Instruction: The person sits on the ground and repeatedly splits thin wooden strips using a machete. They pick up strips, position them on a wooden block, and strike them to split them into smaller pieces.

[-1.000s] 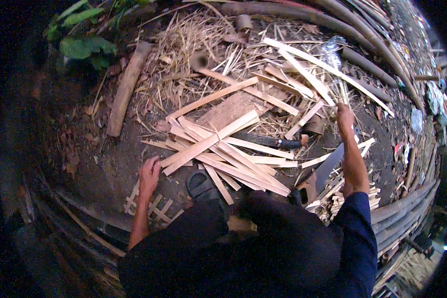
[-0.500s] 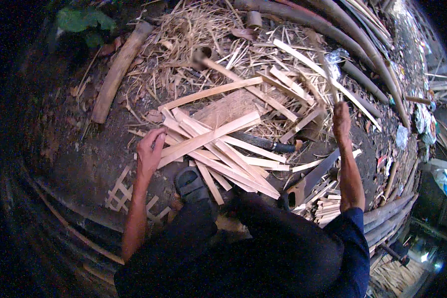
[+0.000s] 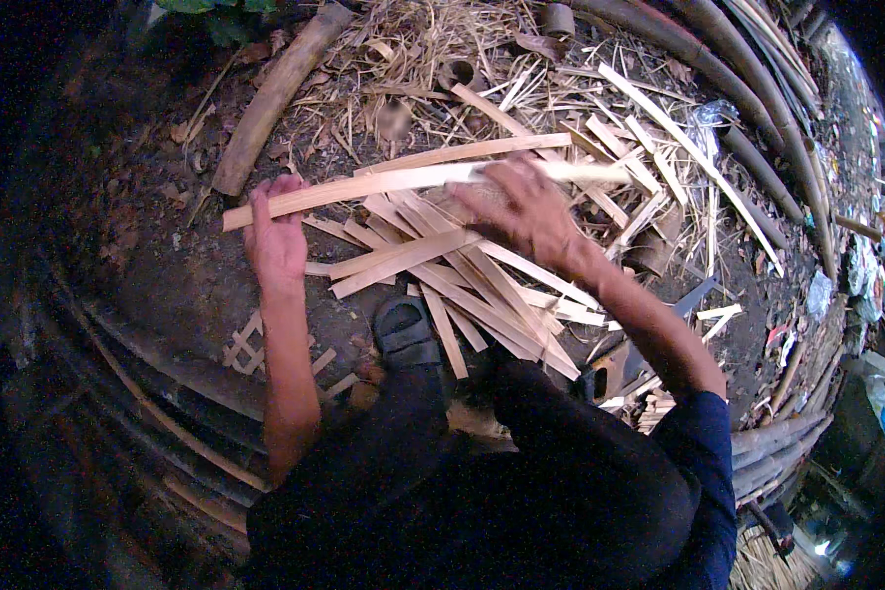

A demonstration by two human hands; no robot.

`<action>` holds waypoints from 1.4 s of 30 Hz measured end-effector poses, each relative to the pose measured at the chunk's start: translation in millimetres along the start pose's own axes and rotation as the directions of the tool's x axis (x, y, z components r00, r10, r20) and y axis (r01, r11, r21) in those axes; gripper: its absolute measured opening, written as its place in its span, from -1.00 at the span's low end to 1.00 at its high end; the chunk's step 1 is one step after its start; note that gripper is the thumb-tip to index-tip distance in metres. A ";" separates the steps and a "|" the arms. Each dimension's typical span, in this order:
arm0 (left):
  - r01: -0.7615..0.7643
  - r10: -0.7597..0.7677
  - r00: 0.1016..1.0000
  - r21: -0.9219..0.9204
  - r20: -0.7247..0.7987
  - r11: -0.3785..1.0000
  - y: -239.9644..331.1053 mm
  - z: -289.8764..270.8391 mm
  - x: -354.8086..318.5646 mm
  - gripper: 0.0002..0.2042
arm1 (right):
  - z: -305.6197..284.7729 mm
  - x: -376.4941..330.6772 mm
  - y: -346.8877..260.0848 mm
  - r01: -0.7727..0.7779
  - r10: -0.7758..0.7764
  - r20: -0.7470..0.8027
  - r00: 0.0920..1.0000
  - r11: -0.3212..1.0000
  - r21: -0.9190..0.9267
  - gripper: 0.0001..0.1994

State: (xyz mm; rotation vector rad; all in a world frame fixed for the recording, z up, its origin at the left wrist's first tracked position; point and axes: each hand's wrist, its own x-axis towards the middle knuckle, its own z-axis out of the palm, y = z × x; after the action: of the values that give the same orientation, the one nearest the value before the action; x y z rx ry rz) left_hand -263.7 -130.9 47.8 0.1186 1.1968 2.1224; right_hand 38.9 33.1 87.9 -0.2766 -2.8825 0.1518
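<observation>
Plainly, from where I stand, a person holds one long, pale strip (image 3: 315, 196) just beyond the pile (image 3: 403, 258) of similar strips. The left hand (image 3: 278, 236) grasps it near its left end. The right hand (image 3: 526, 211) is blurred over the strip's middle; I cannot tell whether it grips or only touches.

To my mind, this handling wants a firm left hold and a light right one, with skin kept off the thin edges, which may splinter, and the far end kept clear of the pieces lying behind the pile.

Everything lies on dark, bare ground (image 3: 167, 285). Well beyond the pile are scattered shavings (image 3: 413, 39); beyond it to the left, a log (image 3: 280, 98). A sandal (image 3: 406, 334) is just on its near side, a saw (image 3: 615, 369) near its right. Farther right of it are long poles (image 3: 777, 462).
</observation>
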 end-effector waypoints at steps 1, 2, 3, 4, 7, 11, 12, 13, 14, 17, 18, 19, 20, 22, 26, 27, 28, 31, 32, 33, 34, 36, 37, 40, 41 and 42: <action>0.000 0.000 0.999 -0.001 -0.040 1.000 0.5 -12.2 6.9 -0.69 | 17.7 -8.8 -10.4 0.047 -0.052 0.053 0.997 0.995 0.089 -0.42; -0.001 0.001 0.996 0.000 -0.085 1.000 -0.2 -28.2 12.4 -0.69 | 33.8 -14.9 -18.9 0.084 -0.095 0.101 0.990 0.991 0.108 -0.46; -0.005 0.006 0.991 0.001 -0.132 1.000 -2.6 -46.2 15.9 -0.68 | 60.4 -25.4 -21.0 0.041 -0.057 0.153 0.987 0.993 0.107 -0.50; 0.004 -0.003 0.997 0.018 -0.071 1.000 -6.5 -63.7 18.2 -0.64 | 82.8 -36.4 -23.3 -0.081 0.067 0.201 0.977 0.995 0.061 -0.53; 0.070 -0.069 0.979 -0.005 -0.190 0.998 -10.1 -63.1 6.8 -0.59 | 106.2 -48.0 -16.5 -0.211 0.166 0.290 0.942 0.969 0.129 -0.58; 0.044 -0.080 0.968 -0.154 -0.239 0.987 -3.7 -92.6 5.4 -0.54 | 101.4 -48.5 -21.6 -0.335 0.272 0.276 0.922 0.917 0.215 -0.65; 0.038 -0.069 0.972 -0.137 -0.224 0.990 -2.8 -96.0 5.5 -0.54 | 103.1 -49.6 -24.5 -0.323 0.289 0.155 0.945 0.906 0.275 -0.66; 0.032 -0.057 0.976 -0.121 -0.209 0.992 -4.0 -98.1 7.0 -0.54 | 102.0 -53.7 -25.5 -0.339 0.297 0.190 0.936 0.905 0.257 -0.65; 0.023 -0.044 0.978 -0.100 -0.205 0.995 -2.5 -103.8 5.6 -0.54 | 90.5 -49.2 -32.3 -0.349 0.295 0.230 0.927 0.904 0.247 -0.65; -0.050 0.024 0.959 -0.085 -0.283 0.995 -7.7 -126.9 17.5 -0.59 | 78.8 -49.1 -46.5 -0.364 0.312 0.269 0.911 0.915 0.173 -0.67; -0.044 -0.012 0.927 -0.141 -0.376 0.989 -9.3 -115.0 17.8 -0.65 | 80.6 -54.7 -44.6 -0.362 0.319 0.268 0.909 0.924 0.128 -0.68; -0.055 0.000 0.940 -0.154 -0.341 0.987 -12.2 -104.6 19.1 -0.65 | 84.4 -59.0 -45.2 -0.359 0.326 0.267 0.907 0.930 0.083 -0.68; -0.083 0.028 0.943 -0.154 -0.331 0.985 -11.7 -109.4 16.3 -0.65 | 66.3 -46.7 -52.1 -0.382 0.334 0.258 0.906 0.909 0.165 -0.71; -0.070 0.013 0.955 -0.181 -0.297 0.981 -12.2 -111.7 20.6 -0.64 | 58.0 -43.7 -44.3 -0.501 0.390 0.438 0.810 0.848 0.171 -0.65; -0.192 0.190 0.897 0.035 -0.400 0.981 -18.2 -83.3 8.2 -0.60 | 37.6 -32.3 -39.3 -0.567 0.450 0.434 0.781 0.802 0.189 -0.63; -0.183 0.187 0.907 0.046 -0.378 0.982 -19.2 -86.7 7.1 -0.59 | 33.9 -30.4 -40.2 -0.500 0.408 0.395 0.823 0.850 0.165 -0.62; -0.175 0.184 0.916 0.057 -0.356 0.983 -21.2 -89.7 5.6 -0.59 | 28.9 -33.9 -41.5 -0.430 0.360 0.356 0.862 0.892 0.139 -0.61; -0.167 0.183 0.937 0.079 -0.297 0.983 -30.2 -102.5 5.1 -0.61 | 21.4 -31.5 -46.2 -0.239 0.173 0.322 0.931 0.954 0.180 -0.62; -0.155 0.158 0.946 0.032 -0.282 0.987 -36.2 -94.5 4.7 -0.61 | 26.1 -35.9 -43.5 -0.240 0.178 0.273 0.945 0.948 0.211 -0.64; -0.147 0.137 0.950 -0.015 -0.280 0.989 -40.0 -91.5 0.2 -0.60 | 24.8 -31.2 -44.6 -0.227 0.171 0.231 0.958 0.942 0.247 -0.66; -0.122 0.109 0.959 -0.034 -0.261 0.992 -38.4 -92.0 -3.6 -0.62 | 21.3 -26.8 -47.9 -0.371 0.281 0.316 0.906 0.888 0.272 -0.69; -0.114 0.110 0.960 0.002 -0.257 0.994 -38.3 -83.2 -6.1 -0.63 | 10.8 -12.9 -48.3 -0.495 0.349 0.457 0.818 0.831 0.252 -0.58; -0.108 0.109 0.961 0.020 -0.254 0.994 -36.9 -79.3 -6.6 -0.64 | 6.3 -7.6 -48.5 -0.527 0.363 0.495 0.790 0.814 0.245 -0.52; -0.119 0.130 0.950 0.056 -0.285 0.991 -33.3 -71.6 -5.6 -0.68 | -0.1 5.8 -48.9 -0.536 0.329 0.505 0.798 0.771 0.344 -0.41; -0.129 0.143 0.945 0.066 -0.295 0.989 -35.2 -70.2 -7.2 -0.68 | 2.0 5.2 -45.2 -0.495 0.319 0.426 0.846 0.765 0.411 -0.40; -0.128 0.136 0.947 0.044 -0.293 0.991 -38.8 -70.9 -7.8 -0.67 | -5.2 15.5 -43.7 -0.592 0.356 0.521 0.776 0.698 0.403 -0.40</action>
State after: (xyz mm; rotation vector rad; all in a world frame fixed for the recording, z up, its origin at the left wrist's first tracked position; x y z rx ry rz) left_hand -265.4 -173.5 -21.3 -0.1160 1.4212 2.3017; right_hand 17.7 -6.1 102.0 -0.9960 -2.8901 1.2587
